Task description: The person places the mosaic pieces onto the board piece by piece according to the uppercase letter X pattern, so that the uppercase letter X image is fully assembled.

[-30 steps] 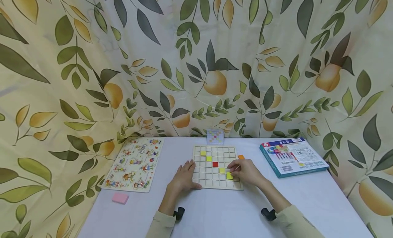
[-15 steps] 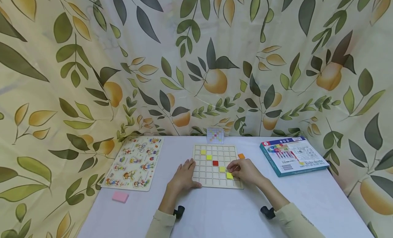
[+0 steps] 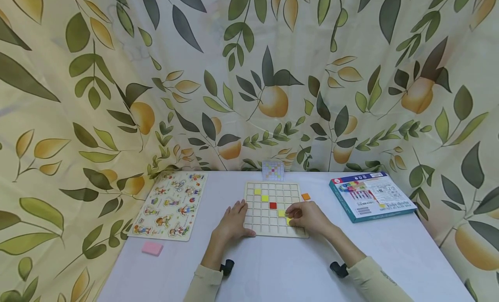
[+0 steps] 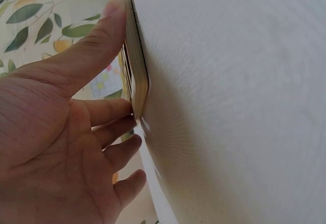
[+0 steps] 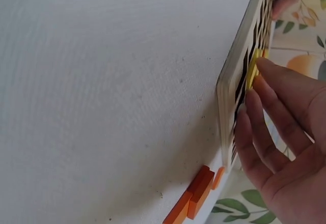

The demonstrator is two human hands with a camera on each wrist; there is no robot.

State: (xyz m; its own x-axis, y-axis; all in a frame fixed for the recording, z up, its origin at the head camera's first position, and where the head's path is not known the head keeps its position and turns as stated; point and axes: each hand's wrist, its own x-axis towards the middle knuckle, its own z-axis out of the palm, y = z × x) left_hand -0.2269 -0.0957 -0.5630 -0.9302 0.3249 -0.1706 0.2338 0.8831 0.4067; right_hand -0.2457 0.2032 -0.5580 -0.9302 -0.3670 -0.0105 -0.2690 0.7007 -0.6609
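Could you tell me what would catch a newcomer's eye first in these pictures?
Probably the wooden grid board at the table's middle, with yellow tiles and one red tile in its cells. The left hand steadies its left edge while the right hand presses a yellow tile into a cell.

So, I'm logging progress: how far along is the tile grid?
Early. The grid board holds three yellow tiles and a red tile. The right hand presses a fourth yellow tile into a cell; the left hand steadies the board. Most cells are empty; orange tiles wait alongside.
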